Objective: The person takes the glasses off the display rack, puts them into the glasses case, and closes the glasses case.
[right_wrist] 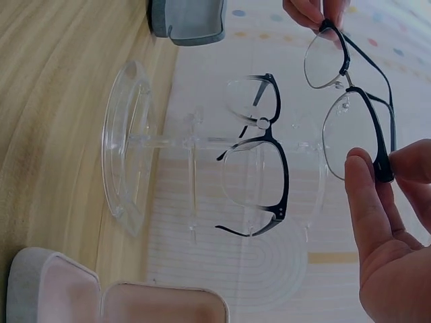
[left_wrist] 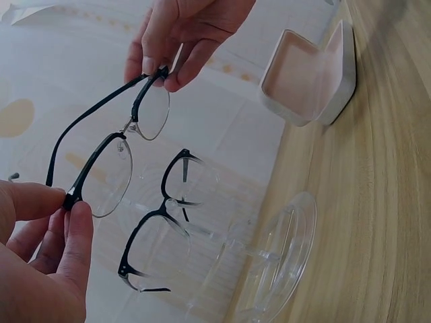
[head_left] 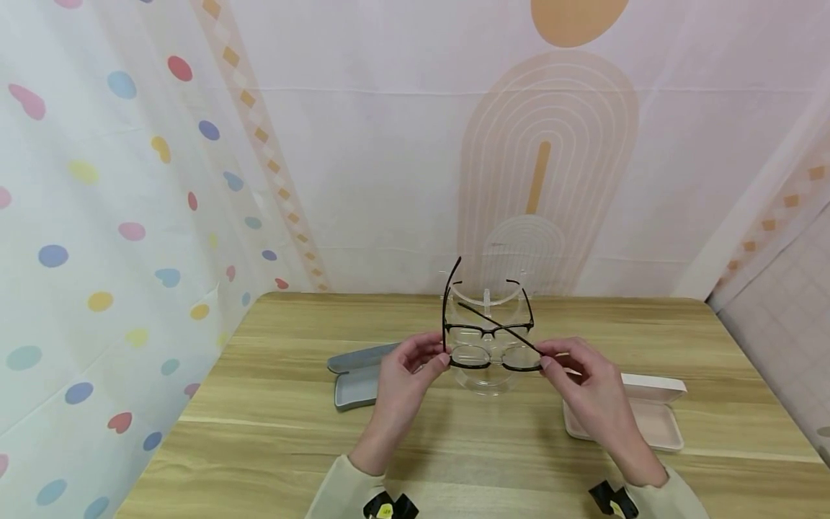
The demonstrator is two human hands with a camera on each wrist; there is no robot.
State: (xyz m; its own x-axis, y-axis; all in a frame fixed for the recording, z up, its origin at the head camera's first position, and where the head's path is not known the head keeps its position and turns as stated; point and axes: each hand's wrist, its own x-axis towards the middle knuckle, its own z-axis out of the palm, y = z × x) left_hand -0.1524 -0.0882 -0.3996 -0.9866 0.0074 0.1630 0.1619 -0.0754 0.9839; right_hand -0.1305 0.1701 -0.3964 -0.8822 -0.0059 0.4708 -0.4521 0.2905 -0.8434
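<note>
My left hand (head_left: 408,375) and right hand (head_left: 586,382) pinch a pair of half-rim eyeglasses (head_left: 470,366) at their two outer corners. Black brow bars (left_wrist: 97,161) run above thin metal lower rims. On the left side the temple stands away from the frame; the right temple slants inward across the front. Behind them, black-framed glasses (right_wrist: 284,171) with temples spread sit on a clear display stand (right_wrist: 111,148), apart from the held pair. The stand's round base rests on the table.
Beside my left hand lies an open grey glasses case (head_left: 357,393). An open white case (head_left: 671,389) with pale pink lining is by my right hand, partly covered by it. A patterned curtain (head_left: 389,180) hangs behind the wooden table (head_left: 259,432).
</note>
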